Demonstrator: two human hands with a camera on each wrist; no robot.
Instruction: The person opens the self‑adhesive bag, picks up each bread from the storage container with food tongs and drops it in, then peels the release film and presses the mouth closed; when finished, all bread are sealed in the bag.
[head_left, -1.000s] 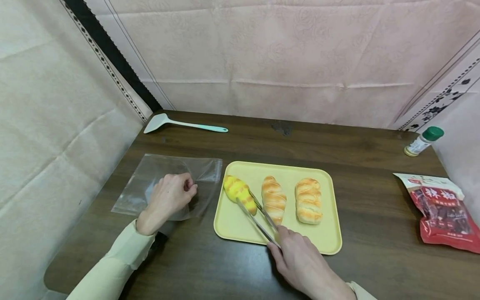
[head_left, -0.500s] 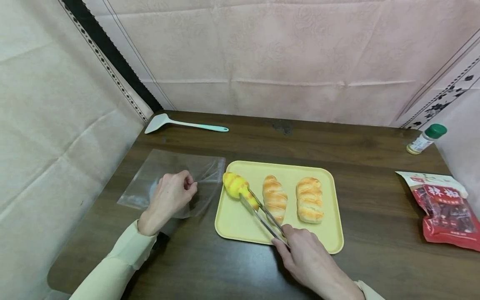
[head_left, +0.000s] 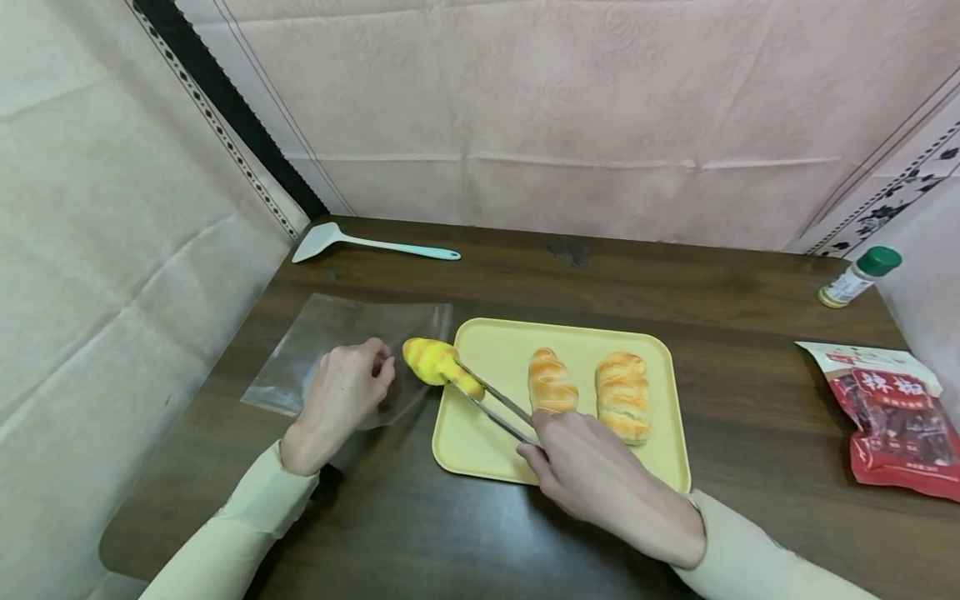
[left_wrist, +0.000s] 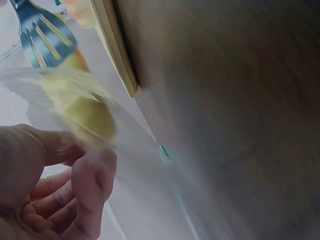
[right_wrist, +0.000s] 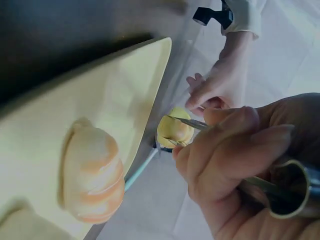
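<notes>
My right hand (head_left: 600,475) grips metal tongs (head_left: 498,414), whose tips clamp a yellow striped bread roll (head_left: 433,360). The roll hangs over the left edge of the yellow tray (head_left: 480,450), near the opening side of a clear plastic bag (head_left: 300,358). With thumb and forefinger, my left hand (head_left: 341,392) pinches the bag's film. In the left wrist view the bread roll (left_wrist: 90,117) shows through the plastic film (left_wrist: 135,125), just beyond the fingertips. Two golden bread rolls lie on the tray: a narrow one (head_left: 551,379) partly covered by my right hand, and a wider one (head_left: 622,392).
A pale turquoise spatula (head_left: 375,243) lies at the back left of the wooden table (head_left: 420,533). To the right stand a green-capped bottle (head_left: 858,277) and a red snack packet (head_left: 896,421). Fabric curtains (head_left: 562,125) close off the back and sides.
My right hand has carried the yellow bread roll in the tongs up and left, off the tray toward the bag. The left hand keeps its pinch on the bag, nearly still.
</notes>
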